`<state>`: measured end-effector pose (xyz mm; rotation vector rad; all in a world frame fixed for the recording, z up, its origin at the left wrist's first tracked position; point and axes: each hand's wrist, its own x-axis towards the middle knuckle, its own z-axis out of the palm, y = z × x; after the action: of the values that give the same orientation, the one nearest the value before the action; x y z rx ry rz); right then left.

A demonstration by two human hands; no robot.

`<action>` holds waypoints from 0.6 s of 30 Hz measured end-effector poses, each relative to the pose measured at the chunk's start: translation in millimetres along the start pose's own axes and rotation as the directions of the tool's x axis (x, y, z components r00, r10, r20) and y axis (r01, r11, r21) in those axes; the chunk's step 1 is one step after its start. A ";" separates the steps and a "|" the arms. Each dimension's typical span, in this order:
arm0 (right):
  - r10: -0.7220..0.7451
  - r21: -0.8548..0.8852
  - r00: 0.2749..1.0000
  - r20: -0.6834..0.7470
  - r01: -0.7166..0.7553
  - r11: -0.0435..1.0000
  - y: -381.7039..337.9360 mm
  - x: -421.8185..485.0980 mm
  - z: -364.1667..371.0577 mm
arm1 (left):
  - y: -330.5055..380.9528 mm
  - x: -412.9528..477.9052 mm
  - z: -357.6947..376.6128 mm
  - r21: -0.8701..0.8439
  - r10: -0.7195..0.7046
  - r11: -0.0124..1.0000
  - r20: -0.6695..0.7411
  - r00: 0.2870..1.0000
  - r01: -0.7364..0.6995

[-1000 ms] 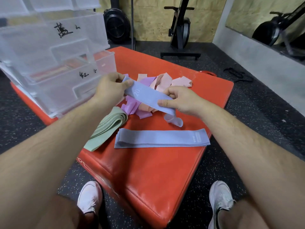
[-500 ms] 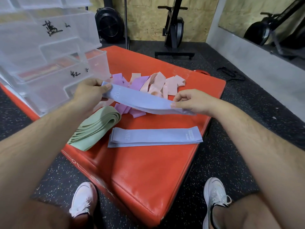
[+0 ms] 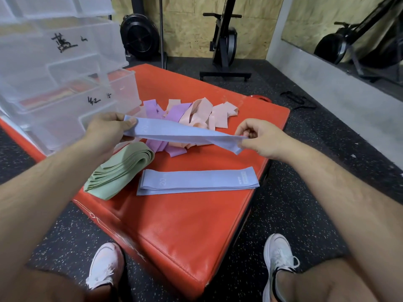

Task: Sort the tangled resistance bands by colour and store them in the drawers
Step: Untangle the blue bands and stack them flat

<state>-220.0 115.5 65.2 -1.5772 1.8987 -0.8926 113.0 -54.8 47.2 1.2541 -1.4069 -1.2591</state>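
A blue resistance band [image 3: 185, 132] is stretched flat in the air between my hands. My left hand [image 3: 106, 130] pinches its left end and my right hand [image 3: 259, 136] pinches its right end. Below it on the red mat [image 3: 185, 225] lies a flat stack of blue bands [image 3: 198, 180]. A folded stack of green bands [image 3: 120, 171] lies to its left. Behind the held band sits a tangled heap of purple bands [image 3: 161, 112] and pink bands [image 3: 209, 114]. Clear plastic drawers [image 3: 65, 83] with handwritten labels stand at the left on the mat.
The mat lies on dark speckled gym floor [image 3: 305, 203]. An exercise machine [image 3: 224, 44] and a black fan wheel [image 3: 139, 40] stand at the back wall. My two white shoes [image 3: 279, 260] are at the mat's near corner.
My hands have moved apart, pulling the blue band from a bunched loop into a long flat strip. My right hand has shifted to the band's far right end.
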 end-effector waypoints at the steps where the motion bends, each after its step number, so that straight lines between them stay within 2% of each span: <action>1: -0.020 -0.016 0.999 -0.030 0.020 1.000 1.7 -2.2 1.1 | -0.1 -1.2 0.8 -0.002 -0.002 1.000 -0.002 1.000 0.002; 4: -0.056 -0.059 0.985 -0.162 0.047 0.997 6.7 -8.3 3.2 | -0.7 -7.5 5.8 0.006 -0.015 1.000 0.009 1.000 0.015; 7: -0.087 -0.055 0.936 -0.341 0.072 0.996 2.9 -15.1 4.6 | -0.4 -14.9 13.5 0.014 -0.006 1.000 0.019 1.000 0.005; 9: -0.076 -0.044 0.909 -0.410 0.064 0.997 0.2 -18.1 6.5 | 0.9 -19.3 18.7 0.012 0.018 1.000 0.028 0.999 -0.018; 14: 0.198 0.231 0.944 -0.263 -0.138 0.963 6.7 -21.6 17.2 | -0.9 -27.8 23.7 0.023 0.031 0.999 0.029 0.999 -0.031; 18: 0.270 0.480 0.952 -0.145 -0.171 0.861 8.9 -28.0 10.7 | -4.9 -30.1 14.8 0.033 -0.006 0.999 0.043 0.999 0.004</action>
<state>-212.4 142.2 50.7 -0.9894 1.7784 -1.3293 103.4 -22.9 41.2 1.2605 -1.4617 -1.2777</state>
